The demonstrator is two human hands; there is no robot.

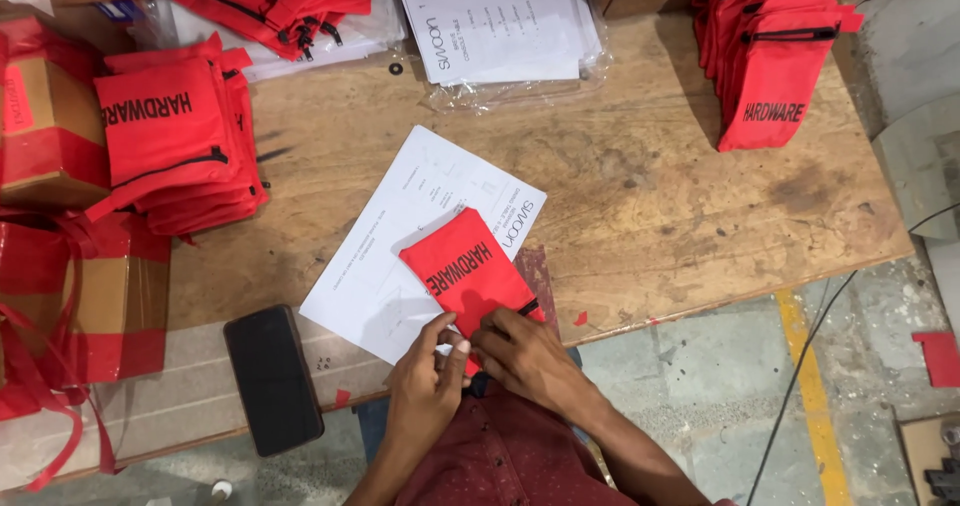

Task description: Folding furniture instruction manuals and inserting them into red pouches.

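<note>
A red zip pouch [462, 264] with black lettering lies tilted on a white printed sheet [400, 236] near the front edge of the wooden table [640, 186]. My left hand [425, 386] pinches the pouch's near end, with a small white piece between its fingers. My right hand [525, 356] grips the same end beside the black zipper. Both hands meet at the pouch's opening, which they partly hide.
A black phone [272, 378] lies at the table's front left. Stacks of red pouches sit at the left [175, 141], top [290, 11] and right [770, 46]. Bagged paper sheets [495, 21] lie at the back. Taped cardboard boxes [50, 136] stand left.
</note>
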